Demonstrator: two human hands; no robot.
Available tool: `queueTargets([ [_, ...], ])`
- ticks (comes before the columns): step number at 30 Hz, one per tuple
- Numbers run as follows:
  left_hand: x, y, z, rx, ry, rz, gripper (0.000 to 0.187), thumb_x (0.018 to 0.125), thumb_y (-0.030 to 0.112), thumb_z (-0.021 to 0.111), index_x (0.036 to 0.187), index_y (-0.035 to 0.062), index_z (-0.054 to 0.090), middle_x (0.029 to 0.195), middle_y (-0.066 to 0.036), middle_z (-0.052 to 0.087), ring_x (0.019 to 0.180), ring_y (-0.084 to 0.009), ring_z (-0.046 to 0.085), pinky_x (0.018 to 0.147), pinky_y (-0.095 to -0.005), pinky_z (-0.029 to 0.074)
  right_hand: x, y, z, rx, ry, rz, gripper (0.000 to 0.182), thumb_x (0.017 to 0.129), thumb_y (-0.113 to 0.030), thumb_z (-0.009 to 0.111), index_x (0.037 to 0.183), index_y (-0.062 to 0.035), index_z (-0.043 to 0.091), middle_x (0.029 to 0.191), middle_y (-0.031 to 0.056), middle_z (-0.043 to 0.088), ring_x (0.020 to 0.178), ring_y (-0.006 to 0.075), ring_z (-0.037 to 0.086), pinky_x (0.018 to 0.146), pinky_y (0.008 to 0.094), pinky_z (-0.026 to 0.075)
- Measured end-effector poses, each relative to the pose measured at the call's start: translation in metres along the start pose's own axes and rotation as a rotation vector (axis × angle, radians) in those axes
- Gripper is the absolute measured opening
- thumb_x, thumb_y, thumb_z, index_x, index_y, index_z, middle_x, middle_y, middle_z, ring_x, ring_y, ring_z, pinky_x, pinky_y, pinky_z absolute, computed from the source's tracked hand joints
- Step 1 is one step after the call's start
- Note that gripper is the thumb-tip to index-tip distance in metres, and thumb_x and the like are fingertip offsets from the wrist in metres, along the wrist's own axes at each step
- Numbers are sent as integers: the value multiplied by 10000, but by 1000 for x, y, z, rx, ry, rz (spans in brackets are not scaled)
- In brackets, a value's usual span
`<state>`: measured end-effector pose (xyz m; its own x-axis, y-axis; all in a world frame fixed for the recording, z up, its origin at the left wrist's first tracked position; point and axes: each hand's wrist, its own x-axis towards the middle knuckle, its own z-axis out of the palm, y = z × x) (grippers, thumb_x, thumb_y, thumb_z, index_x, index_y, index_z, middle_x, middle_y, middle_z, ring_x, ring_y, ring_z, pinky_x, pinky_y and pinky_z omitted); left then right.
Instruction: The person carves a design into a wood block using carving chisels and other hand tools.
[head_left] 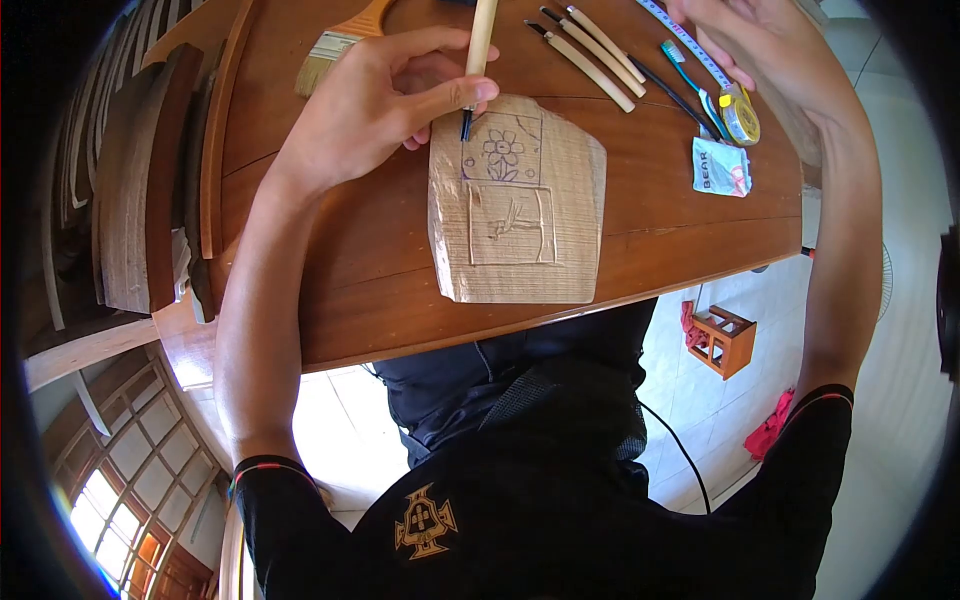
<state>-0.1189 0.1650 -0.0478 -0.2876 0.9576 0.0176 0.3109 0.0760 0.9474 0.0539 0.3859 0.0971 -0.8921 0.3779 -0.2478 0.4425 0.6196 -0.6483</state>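
My left hand [385,95] grips a wood carving tool [482,38] by its pale wooden handle. The dark metal tip points down at the left edge of a flower drawing on a wooden board [520,225]. Below the flower, a rectangle and a small figure are cut into the wood. My right hand [745,45] is at the upper right, partly cut off by the frame, its visible fingers apart and nothing visible in them. Beside it lies a yellow tape measure [740,117] with its blade pulled out, near a toothbrush [685,68].
Several wooden-handled carving tools [590,62] lie beyond the board on the brown table [370,270]. A wide paintbrush [330,58] is at the upper left. A small piece printed "BEAR" [720,168] lies at the right. Wooden slats [140,180] stand along the left side.
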Motion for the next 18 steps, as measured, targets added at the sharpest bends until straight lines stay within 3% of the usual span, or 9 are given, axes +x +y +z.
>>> queueTargets([
  [2,1,0,-1,-11,-12,3,416,977,283,742,1319,55,679,880,-31,750,613,-44,561,521,-217,440,6,11,-7,-110,-131,-3,511,1020,-129,646,1499,-14,510,766,21,636,574,73,553,480,209,453],
  [9,-1,1,1,23,3,-1,438,968,320,750,1323,72,686,849,-15,743,595,-47,553,515,-225,435,-1,5,2,-121,-38,10,535,1008,-146,653,1510,-44,501,837,61,684,576,78,537,503,198,480],
  [12,-3,-1,2,28,15,-6,457,963,340,754,1332,80,688,827,-6,731,594,-47,548,514,-228,433,6,10,-3,-138,-84,233,536,1008,-132,658,1510,-34,499,865,63,694,598,66,554,511,206,486],
  [13,-3,1,2,50,17,-7,462,962,344,754,1337,82,687,820,-3,726,595,-46,548,514,-229,432,2,15,-2,-144,-102,61,540,1012,-128,660,1515,-28,491,884,62,703,619,55,573,519,205,490],
  [16,-1,-2,3,93,25,26,471,962,351,753,1348,89,687,808,3,717,596,-45,547,515,-233,432,3,21,-1,-44,33,89,544,1016,-133,661,1521,-28,485,886,54,700,627,48,578,525,209,480],
  [18,-3,-3,3,118,36,34,469,965,347,750,1354,94,685,791,9,711,592,-47,545,516,-236,434,2,22,-1,-89,-63,58,548,1020,-135,655,1527,-28,477,850,39,682,605,48,565,519,209,465],
])
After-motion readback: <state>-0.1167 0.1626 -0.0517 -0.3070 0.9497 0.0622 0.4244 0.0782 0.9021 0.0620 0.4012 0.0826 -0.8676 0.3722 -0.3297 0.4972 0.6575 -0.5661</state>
